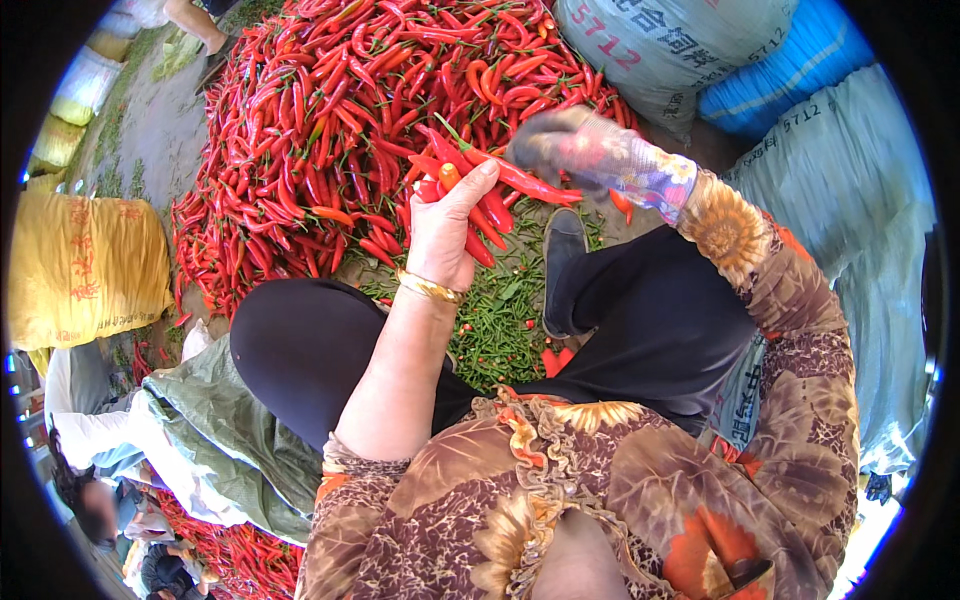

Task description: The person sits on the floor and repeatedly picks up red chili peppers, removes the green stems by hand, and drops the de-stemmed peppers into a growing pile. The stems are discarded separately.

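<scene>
My bare left hand (448, 225), with a gold bangle (430, 287) at its wrist, grips several red chili peppers (491, 212) under the thumb. One long pepper with a green stem (517, 174) lies across the top of the bunch, its tip pointing right. To the right of it is my right hand (566, 150), in a flowered glove with dark fingers. Motion blurs those fingers, so whether they hold anything is unclear. A large heap of red chili peppers (300, 127) rises just beyond both hands. Cut green stems (499, 330) cover the ground between my legs.
Full woven sacks stand at the right, one grey-white (675, 52), one blue (787, 75). A yellow sack (90, 270) is at the left. Beside my left knee lies a green tarpaulin-like sack (232, 427). Another person (97, 502) and more peppers (247, 555) appear at lower left.
</scene>
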### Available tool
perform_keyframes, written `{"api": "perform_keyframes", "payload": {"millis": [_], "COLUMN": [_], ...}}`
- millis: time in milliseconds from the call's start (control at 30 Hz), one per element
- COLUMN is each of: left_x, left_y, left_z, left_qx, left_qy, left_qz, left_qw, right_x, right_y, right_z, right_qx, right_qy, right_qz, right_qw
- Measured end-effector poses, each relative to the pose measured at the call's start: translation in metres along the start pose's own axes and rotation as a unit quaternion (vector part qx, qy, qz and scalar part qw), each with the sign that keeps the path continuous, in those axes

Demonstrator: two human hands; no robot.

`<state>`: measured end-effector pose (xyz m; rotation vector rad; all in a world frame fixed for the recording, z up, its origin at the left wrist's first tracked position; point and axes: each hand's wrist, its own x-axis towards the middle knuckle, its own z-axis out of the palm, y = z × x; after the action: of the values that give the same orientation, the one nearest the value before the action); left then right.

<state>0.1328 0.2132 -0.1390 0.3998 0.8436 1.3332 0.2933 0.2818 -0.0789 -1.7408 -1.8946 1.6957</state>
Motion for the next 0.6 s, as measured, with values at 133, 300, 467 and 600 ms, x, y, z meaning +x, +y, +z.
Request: {"api": "perform_keyframes", "payload": {"millis": [133, 300, 467, 600], "left_x": [0.002, 0.002, -0.005, -0.007], "left_y": [-0.003, -0.008, -0.011, -0.01], "left_z": [0.006, 0.009, 0.009, 0.014], "left_qx": [0.054, 0.081, 0.019, 0.043], "left_qy": [-0.023, -0.068, -0.084, -0.104], "left_qz": [-0.003, -0.062, -0.092, -0.095], "left_qw": [0.998, 0.992, 0.992, 0.989], "right_x": [0.007, 0.012, 0.007, -0.001], "right_y": [-0.001, 0.007, 0.003, 0.0], "right_z": [0.001, 0.003, 0.012, 0.009], "right_qx": [-0.079, -0.043, -0.07, -0.042], "right_qy": [0.092, 0.02, 0.121, 0.131], "right_qz": [-0.238, -0.231, -0.231, -0.206], "right_qw": [0.964, 0.972, 0.963, 0.969]}}
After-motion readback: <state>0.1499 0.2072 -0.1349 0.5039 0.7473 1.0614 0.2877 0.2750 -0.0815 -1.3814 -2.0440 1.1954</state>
